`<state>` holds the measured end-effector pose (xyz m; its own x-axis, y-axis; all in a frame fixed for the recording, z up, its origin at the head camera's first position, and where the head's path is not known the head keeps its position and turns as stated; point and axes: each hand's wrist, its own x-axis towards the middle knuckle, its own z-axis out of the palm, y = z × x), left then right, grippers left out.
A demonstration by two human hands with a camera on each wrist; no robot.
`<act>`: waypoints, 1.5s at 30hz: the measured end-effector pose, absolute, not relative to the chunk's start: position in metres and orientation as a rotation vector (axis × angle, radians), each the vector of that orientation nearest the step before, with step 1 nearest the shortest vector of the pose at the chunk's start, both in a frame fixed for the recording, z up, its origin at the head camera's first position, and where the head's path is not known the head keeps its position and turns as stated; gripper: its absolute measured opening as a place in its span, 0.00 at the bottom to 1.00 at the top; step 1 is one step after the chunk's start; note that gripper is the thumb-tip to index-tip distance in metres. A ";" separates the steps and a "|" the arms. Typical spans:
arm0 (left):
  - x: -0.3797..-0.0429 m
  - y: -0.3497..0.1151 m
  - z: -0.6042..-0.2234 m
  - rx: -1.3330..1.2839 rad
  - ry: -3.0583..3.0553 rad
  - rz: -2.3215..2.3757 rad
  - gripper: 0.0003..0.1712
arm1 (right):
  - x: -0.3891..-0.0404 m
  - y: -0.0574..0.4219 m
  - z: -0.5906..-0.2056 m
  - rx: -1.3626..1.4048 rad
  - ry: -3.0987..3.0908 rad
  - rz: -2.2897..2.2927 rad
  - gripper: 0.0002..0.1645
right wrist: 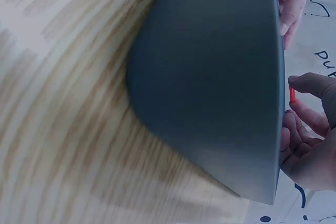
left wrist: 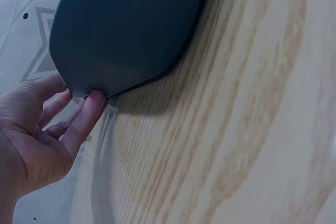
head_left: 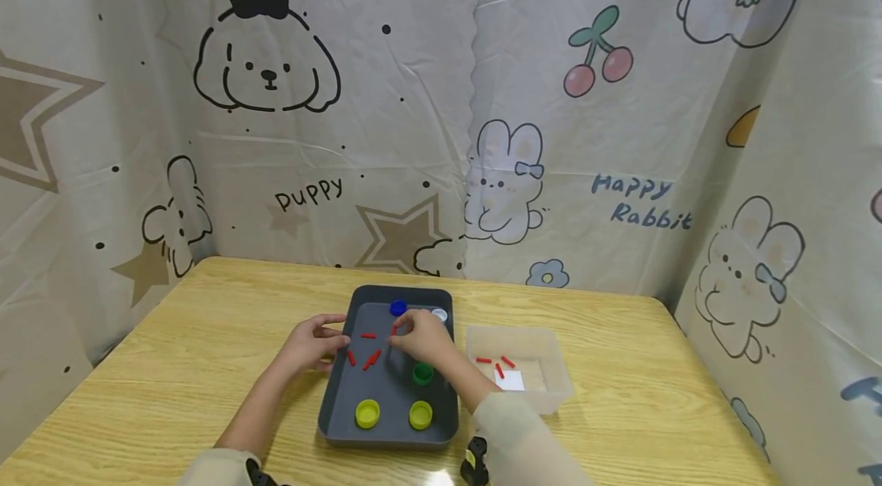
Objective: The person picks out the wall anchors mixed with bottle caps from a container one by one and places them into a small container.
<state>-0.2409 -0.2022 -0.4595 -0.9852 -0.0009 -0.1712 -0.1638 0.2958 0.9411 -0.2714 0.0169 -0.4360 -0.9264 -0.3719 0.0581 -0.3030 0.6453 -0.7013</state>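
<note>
A dark grey tray lies on the table, with several short red sticks loose on its left half. My left hand grips the tray's left edge; in the left wrist view its fingers meet the rim. Over the tray, my right hand pinches one red stick between thumb and forefinger, held upright. Round caps stand in the tray: a blue cap and a white cap at the far end, a green cap under the right forearm, and two yellow caps nearest me.
To the right of the tray stands a clear plastic box holding three red sticks and a white square piece. A wooden table bears everything. Printed cloth hangs behind and on both sides.
</note>
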 end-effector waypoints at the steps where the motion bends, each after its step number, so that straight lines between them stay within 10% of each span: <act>1: -0.241 -0.202 -0.460 -0.155 2.417 1.778 0.30 | -0.271 0.018 -0.435 -0.578 2.762 -1.156 0.15; 45: -0.241 -0.203 -0.462 -0.145 2.404 1.796 0.31 | -0.249 0.080 -0.404 -0.715 2.818 -1.119 0.15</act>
